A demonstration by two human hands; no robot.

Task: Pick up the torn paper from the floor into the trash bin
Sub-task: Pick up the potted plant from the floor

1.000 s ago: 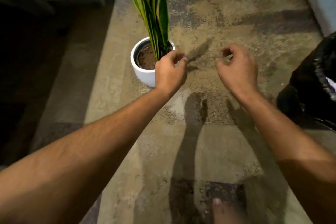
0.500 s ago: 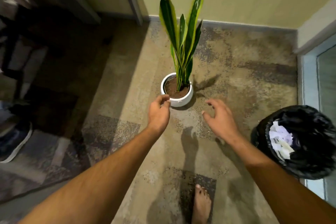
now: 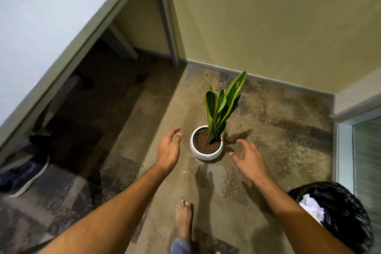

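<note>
Right now both hands are out in front, empty. Left hand (image 3: 168,149) — fingers loose and slightly bent, palm turned inward, holding nothing, hanging in the air just left of the white pot (image 3: 206,150). Right hand (image 3: 248,161) — fingers spread and relaxed, palm down, also holding nothing, just right of the pot. Neither hand touches the pot or the floor (image 3: 144,121).

Pot sits on the floor between the two hands, filled with brown soil, with a snake plant (image 3: 221,107) standing upright in it — green leaves with yellow edges.

Torn paper (image 3: 311,208) — white scraps piled inside the trash bin (image 3: 346,212), which is lined with a black bag and sits at the lower right, under the right forearm. Bin is motion-blurred, so scrap detail is not readable. A tiny pale speck lies on the floor below the pot; cannot tell what it is.

Bare foot (image 3: 183,216) is planted on the mottled brown floor low in the middle, a bit of blue trouser hem just below it. A dark shoe with a white sole (image 3: 22,175) lies at the far left edge in the shadowed area under a door frame. Yellow-green wall (image 3: 268,16) behind the plant, glass-panelled door (image 3: 367,161) at the right edge.
</note>
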